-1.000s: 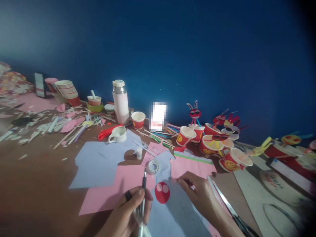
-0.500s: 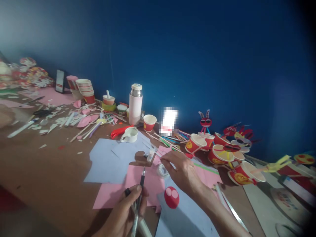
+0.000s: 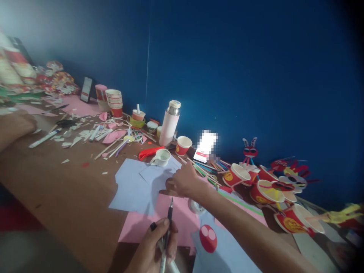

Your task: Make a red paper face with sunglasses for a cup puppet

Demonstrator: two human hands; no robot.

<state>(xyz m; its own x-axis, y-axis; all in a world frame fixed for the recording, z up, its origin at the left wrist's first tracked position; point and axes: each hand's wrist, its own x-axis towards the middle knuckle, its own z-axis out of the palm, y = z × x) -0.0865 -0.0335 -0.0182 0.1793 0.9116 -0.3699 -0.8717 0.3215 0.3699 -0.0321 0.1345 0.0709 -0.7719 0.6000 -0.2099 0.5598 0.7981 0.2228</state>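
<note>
My left hand (image 3: 153, 246) is closed round a black-tipped pen (image 3: 170, 216), its point facing away from me. A second slim item with a black end also sits in that hand. Over the blue-white paper sheets (image 3: 127, 189), my right hand (image 3: 184, 180) reaches out with curled fingers; what they hold, if anything, is hidden. Pink paper (image 3: 182, 212) lies beneath the pen tip. Partly behind my right forearm is a roll of clear tape (image 3: 197, 206). A red paper oval with two pink circles (image 3: 208, 238) rests on the paper in front.
A white cup with a handle (image 3: 162, 157), a red stapler-like tool (image 3: 149, 152), a bottle (image 3: 170, 123) and a paper cup (image 3: 183, 145) stand behind. Decorated paper cups (image 3: 265, 191) crowd the right. Paper scraps (image 3: 85, 134) and another person's hand (image 3: 17, 127) are at left.
My right hand has moved left and farther out, its fingers now curled, covering the spot where a small white bottle showed. The left hand still holds the pen. The camera view has shifted.
</note>
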